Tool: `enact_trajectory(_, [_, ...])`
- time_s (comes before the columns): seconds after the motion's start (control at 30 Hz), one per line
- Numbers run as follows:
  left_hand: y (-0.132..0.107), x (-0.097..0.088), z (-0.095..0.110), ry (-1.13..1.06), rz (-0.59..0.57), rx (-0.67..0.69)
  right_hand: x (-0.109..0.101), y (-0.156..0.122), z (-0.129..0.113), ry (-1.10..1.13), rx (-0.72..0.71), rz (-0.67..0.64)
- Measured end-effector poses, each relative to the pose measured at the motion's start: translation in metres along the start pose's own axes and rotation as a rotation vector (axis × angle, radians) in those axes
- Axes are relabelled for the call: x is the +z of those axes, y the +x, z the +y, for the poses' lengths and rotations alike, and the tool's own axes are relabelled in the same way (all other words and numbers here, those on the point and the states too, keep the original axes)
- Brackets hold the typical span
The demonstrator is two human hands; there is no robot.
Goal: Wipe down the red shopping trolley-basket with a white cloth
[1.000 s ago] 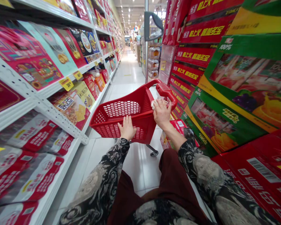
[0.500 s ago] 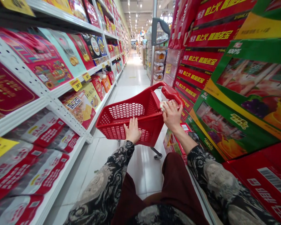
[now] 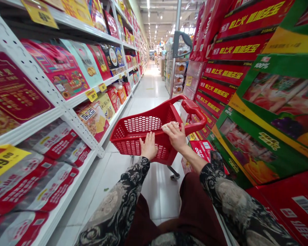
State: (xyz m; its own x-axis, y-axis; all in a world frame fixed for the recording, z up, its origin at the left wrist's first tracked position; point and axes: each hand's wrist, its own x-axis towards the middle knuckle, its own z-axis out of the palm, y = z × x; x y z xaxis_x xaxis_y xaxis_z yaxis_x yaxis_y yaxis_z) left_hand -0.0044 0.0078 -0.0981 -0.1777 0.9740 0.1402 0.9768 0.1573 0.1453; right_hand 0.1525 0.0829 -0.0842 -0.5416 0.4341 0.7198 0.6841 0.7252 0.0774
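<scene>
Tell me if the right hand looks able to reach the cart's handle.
Probably yes: the right hand holds a white cloth against the cart, near the handle; nothing visible blocks the way.

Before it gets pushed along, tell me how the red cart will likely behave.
The red cart will probably roll readily, given the caster beneath it. Its perforated basket walls suggest it is fairly light for its size. They look like moulded plastic, so probably stiff.

The basket (image 3: 160,137) is glossy plastic, the floor (image 3: 164,201) smooth tile.
</scene>
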Motion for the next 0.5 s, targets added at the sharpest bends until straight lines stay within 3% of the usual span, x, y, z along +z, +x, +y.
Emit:
enact_trajectory(0.1, [-0.001,0.002,0.001,0.002,0.011,-0.001,-0.014,-0.011,0.028,-0.038,0.079,0.159])
enact_trajectory(0.2, [-0.002,0.005,0.003,0.010,0.027,-0.009,-0.017,-0.026,0.040,-0.011,0.010,0.191])
enact_trajectory(0.4, [-0.004,0.005,0.001,0.022,0.050,0.038,0.005,-0.056,0.029,0.082,-0.014,0.183])
enact_trajectory(0.5, [-0.003,0.004,-0.001,-0.021,0.056,0.036,0.013,-0.075,0.020,0.162,-0.008,0.118])
